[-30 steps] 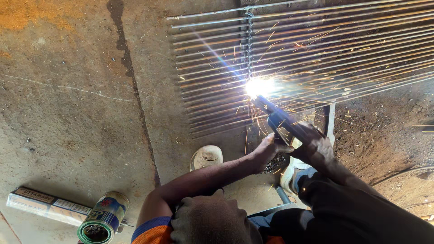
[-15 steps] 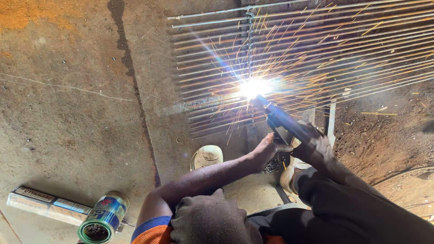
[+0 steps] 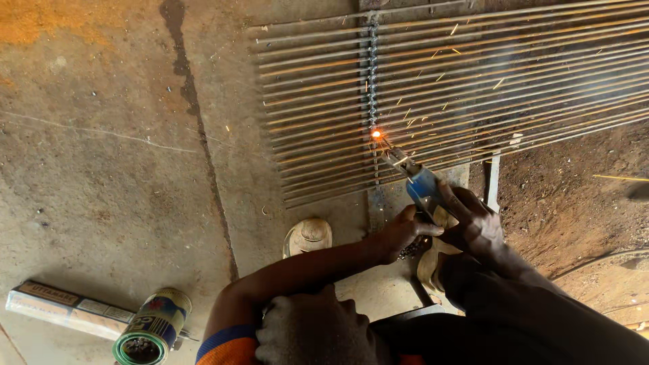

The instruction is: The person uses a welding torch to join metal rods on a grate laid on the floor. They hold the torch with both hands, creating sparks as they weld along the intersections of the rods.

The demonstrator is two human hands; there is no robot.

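Your right hand point(image 3: 476, 220) has its grip closed around the blue electrode holder point(image 3: 422, 189), your left hand point(image 3: 399, 230) steadying just beside it; its tip glows against the rod grille point(image 3: 473, 88).

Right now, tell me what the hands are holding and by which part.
Both hands hold the blue welding electrode holder by its handle end: the right hand wraps the handle, the left hand steadies it from below. Its tip meets the metal rod grille.

One tin can point(image 3: 152, 328) and one long box point(image 3: 67, 309) near left; one electrode holder point(image 3: 422, 188) right; two hands; one rod grille point(image 3: 473, 88) far right.
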